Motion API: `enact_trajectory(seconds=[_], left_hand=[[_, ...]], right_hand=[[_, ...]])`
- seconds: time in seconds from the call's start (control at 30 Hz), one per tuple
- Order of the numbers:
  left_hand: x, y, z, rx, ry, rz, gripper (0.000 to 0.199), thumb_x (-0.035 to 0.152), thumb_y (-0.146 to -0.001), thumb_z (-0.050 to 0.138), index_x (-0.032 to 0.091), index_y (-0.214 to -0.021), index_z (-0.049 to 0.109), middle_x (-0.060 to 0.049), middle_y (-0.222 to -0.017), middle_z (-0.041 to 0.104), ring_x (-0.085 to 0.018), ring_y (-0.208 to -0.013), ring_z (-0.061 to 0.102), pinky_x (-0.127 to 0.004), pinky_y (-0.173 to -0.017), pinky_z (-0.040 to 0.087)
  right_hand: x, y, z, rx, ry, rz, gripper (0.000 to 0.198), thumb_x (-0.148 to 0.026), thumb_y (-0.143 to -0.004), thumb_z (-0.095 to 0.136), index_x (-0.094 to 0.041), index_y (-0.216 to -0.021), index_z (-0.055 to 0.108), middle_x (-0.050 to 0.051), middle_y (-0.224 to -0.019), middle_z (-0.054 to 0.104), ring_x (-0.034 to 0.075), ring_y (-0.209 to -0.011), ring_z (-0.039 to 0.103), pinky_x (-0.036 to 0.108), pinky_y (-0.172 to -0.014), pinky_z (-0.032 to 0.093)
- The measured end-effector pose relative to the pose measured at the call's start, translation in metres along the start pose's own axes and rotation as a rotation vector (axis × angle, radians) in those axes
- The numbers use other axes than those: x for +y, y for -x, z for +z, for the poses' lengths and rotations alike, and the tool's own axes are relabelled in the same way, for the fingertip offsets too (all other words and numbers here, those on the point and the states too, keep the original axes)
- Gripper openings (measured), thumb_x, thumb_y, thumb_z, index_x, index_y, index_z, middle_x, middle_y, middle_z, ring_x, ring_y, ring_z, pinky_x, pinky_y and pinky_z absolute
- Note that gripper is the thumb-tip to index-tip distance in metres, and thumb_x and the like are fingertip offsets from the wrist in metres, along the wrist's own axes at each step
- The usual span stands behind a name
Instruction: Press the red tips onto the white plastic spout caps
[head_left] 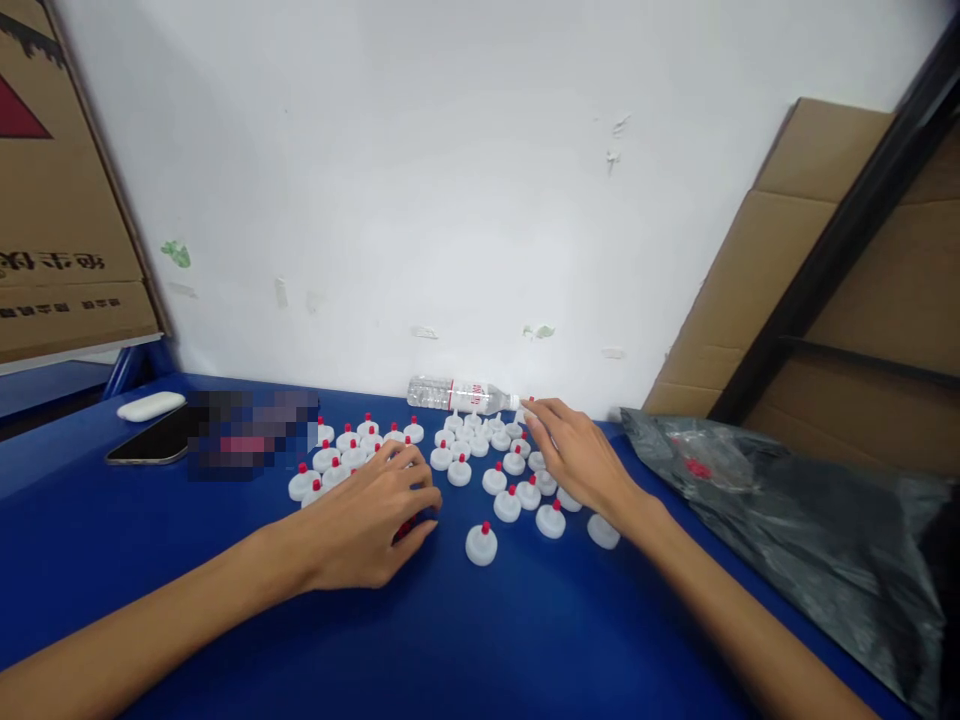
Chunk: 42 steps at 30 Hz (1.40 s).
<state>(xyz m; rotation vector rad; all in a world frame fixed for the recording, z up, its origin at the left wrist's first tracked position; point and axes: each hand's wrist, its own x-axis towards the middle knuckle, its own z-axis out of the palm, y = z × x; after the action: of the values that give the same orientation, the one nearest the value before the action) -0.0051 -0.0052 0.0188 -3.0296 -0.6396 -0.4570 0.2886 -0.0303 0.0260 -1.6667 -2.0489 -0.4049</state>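
Observation:
Many white round plastic nozzle lids (481, 546) stand on the blue tabletop, a number of them with small red caps (556, 506) on their tips. My left hand (382, 515) is curled, palm down, in front of the left group of lids. Red caps show between its thumb and fingers. At the right rear, my right hand (581, 455) reaches over other lids. Its thumb and index tips come close together beside the lids near the bottle's neck; what lies between them is hidden. Several bare-tipped lids (478, 443) stand in the middle rear.
A clear water bottle (469, 396) lies along the wall. To the left are a white case (151, 406), a phone (154, 440) and a blurred patch. A dark plastic sheet (810, 540) with a clear bag of red pieces (701, 465) lies right. Cardboard (750, 290) leans behind it.

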Motion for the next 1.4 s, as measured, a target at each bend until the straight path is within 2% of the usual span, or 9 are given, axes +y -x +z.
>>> enact_trajectory(seconds=[0.1, 0.23, 0.4, 0.53, 0.83, 0.97, 1.1, 1.23, 1.4], left_hand=[[0.002, 0.000, -0.002, -0.009, -0.027, -0.006, 0.007, 0.020, -0.090, 0.056, 0.019, -0.091, 0.063, -0.005, -0.091, 0.061, -0.025, -0.094, 0.050, -0.045, -0.094, 0.034], [0.000, -0.001, -0.003, -0.007, -0.061, 0.009, 0.009, 0.018, -0.085, 0.058, 0.019, -0.093, 0.062, -0.005, -0.089, 0.061, -0.025, -0.091, 0.050, -0.043, -0.091, 0.034], [-0.002, 0.001, 0.002, -0.027, -0.049, 0.015, 0.005, 0.017, -0.085, 0.060, 0.020, -0.089, 0.061, -0.003, -0.084, 0.060, -0.024, -0.089, 0.051, -0.039, -0.087, 0.034], [-0.001, 0.002, 0.003, -0.020, -0.049, 0.037, 0.009, 0.013, -0.086, 0.059, 0.020, -0.091, 0.061, -0.002, -0.087, 0.062, -0.023, -0.089, 0.051, -0.037, -0.086, 0.033], [-0.004, 0.000, 0.007, -0.023, -0.049, 0.083, 0.018, 0.007, -0.092, 0.052, 0.021, -0.099, 0.061, -0.002, -0.092, 0.063, -0.022, -0.091, 0.052, -0.036, -0.087, 0.034], [-0.007, 0.000, 0.010, 0.004, -0.036, 0.106, 0.019, 0.007, -0.095, 0.048, 0.020, -0.103, 0.060, -0.004, -0.095, 0.061, -0.022, -0.091, 0.051, -0.034, -0.084, 0.037], [-0.009, 0.000, 0.011, 0.082, 0.000, 0.099, 0.026, 0.006, -0.099, 0.040, 0.020, -0.110, 0.058, -0.006, -0.104, 0.059, -0.020, -0.091, 0.052, -0.031, -0.080, 0.040], [-0.010, 0.000, 0.008, 0.147, 0.019, 0.085, 0.033, 0.002, -0.096, 0.037, 0.021, -0.114, 0.057, -0.006, -0.106, 0.057, -0.016, -0.084, 0.053, -0.026, -0.070, 0.041], [-0.012, 0.001, 0.006, 0.162, 0.091, 0.049, 0.043, -0.003, -0.091, 0.037, 0.021, -0.122, 0.055, -0.006, -0.109, 0.054, -0.012, -0.072, 0.051, -0.022, -0.062, 0.041]], right_hand=[[0.008, -0.001, 0.003, -0.043, -0.008, 0.016, 0.043, -0.035, -0.108, 0.024, -0.020, -0.110, 0.065, 0.010, -0.112, 0.071, 0.025, -0.101, 0.067, 0.035, -0.085, 0.047], [0.013, -0.001, 0.005, -0.094, -0.004, 0.048, 0.051, -0.039, -0.108, 0.020, -0.021, -0.082, 0.060, 0.007, -0.084, 0.071, 0.023, -0.078, 0.066, 0.033, -0.071, 0.042], [0.015, 0.000, 0.009, -0.164, -0.016, 0.054, 0.054, -0.043, -0.108, 0.019, -0.022, -0.069, 0.049, 0.004, -0.074, 0.067, 0.021, -0.070, 0.063, 0.032, -0.068, 0.038], [0.016, 0.001, 0.010, -0.187, -0.026, 0.048, 0.053, -0.045, -0.107, 0.017, -0.023, -0.069, 0.047, 0.004, -0.074, 0.066, 0.022, -0.072, 0.062, 0.032, -0.070, 0.038], [0.017, 0.001, 0.011, -0.208, -0.051, 0.025, 0.052, -0.045, -0.107, 0.017, -0.023, -0.079, 0.055, 0.004, -0.083, 0.069, 0.022, -0.082, 0.064, 0.033, -0.079, 0.041], [0.015, 0.001, 0.007, -0.177, -0.047, 0.055, 0.052, -0.044, -0.107, 0.016, -0.022, -0.092, 0.060, 0.007, -0.095, 0.070, 0.024, -0.093, 0.064, 0.035, -0.082, 0.042], [0.015, -0.005, 0.005, -0.189, -0.058, 0.032, 0.052, -0.045, -0.107, 0.015, -0.022, -0.101, 0.062, 0.009, -0.105, 0.069, 0.025, -0.104, 0.062, 0.036, -0.090, 0.042], [0.017, -0.016, 0.015, -0.244, -0.069, -0.025, 0.058, -0.050, -0.106, 0.015, -0.022, -0.091, 0.063, 0.008, -0.098, 0.071, 0.026, -0.107, 0.062, 0.041, -0.097, 0.040], [0.017, -0.027, 0.025, -0.262, -0.071, -0.075, 0.064, -0.050, -0.106, 0.015, -0.020, -0.078, 0.063, 0.008, -0.086, 0.070, 0.025, -0.096, 0.065, 0.045, -0.100, 0.039]])
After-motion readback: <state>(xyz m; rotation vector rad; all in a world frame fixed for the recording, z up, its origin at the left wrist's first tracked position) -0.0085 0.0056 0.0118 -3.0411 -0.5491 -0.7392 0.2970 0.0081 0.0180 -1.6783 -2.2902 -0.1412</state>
